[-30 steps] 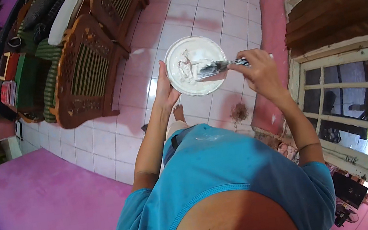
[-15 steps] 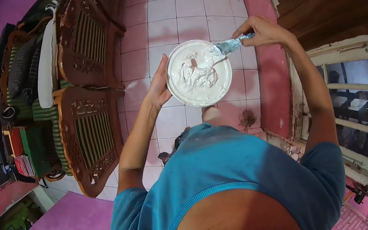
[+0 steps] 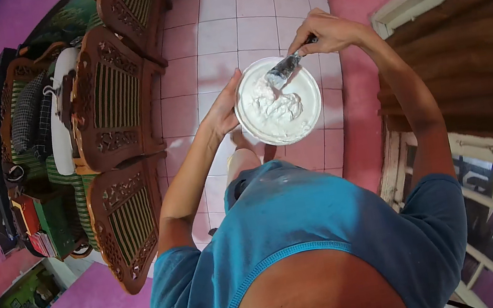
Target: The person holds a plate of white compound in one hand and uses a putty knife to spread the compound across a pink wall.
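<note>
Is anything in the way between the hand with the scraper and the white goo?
Nothing visible is: the right hand grips the scraper, and its blade meets the white paste inside the round white container.

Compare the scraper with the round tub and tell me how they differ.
The scraper is narrow, while the tub is round and wider. The scraper has a greyish blade; the tub is white. The right hand grips the scraper, whereas the left hand holds the tub at its side. Both carry white paste.
</note>
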Demonstrator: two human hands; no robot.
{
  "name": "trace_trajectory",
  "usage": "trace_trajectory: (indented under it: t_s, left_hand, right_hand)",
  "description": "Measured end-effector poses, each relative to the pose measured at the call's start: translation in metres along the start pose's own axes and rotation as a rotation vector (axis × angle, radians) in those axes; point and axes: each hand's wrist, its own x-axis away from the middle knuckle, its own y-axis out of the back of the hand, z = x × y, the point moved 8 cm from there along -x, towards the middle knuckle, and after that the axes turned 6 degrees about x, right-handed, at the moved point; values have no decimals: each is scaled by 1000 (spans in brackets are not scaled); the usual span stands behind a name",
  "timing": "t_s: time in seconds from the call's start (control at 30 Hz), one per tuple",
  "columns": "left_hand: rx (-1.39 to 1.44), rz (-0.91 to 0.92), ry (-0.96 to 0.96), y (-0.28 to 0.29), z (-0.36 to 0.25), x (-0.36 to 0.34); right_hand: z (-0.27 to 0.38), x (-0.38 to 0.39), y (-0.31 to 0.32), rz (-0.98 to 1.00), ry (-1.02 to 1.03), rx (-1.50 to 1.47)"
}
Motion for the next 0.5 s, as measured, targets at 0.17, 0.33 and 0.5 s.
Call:
trace_trajectory:
  t_s: [0.17,0.33,0.5]
  left_hand:
    - [51,0,-124,1,-91,-53]
    - [97,52,-143,-13,-187,-113]
    - [-12,65,-103,-35,-272,-166]
  right_hand:
    - [26,13,67,-425,168,607]
    - [13,-6,124,-683,41,744]
    - [-57,-67,217,-653,-143,739]
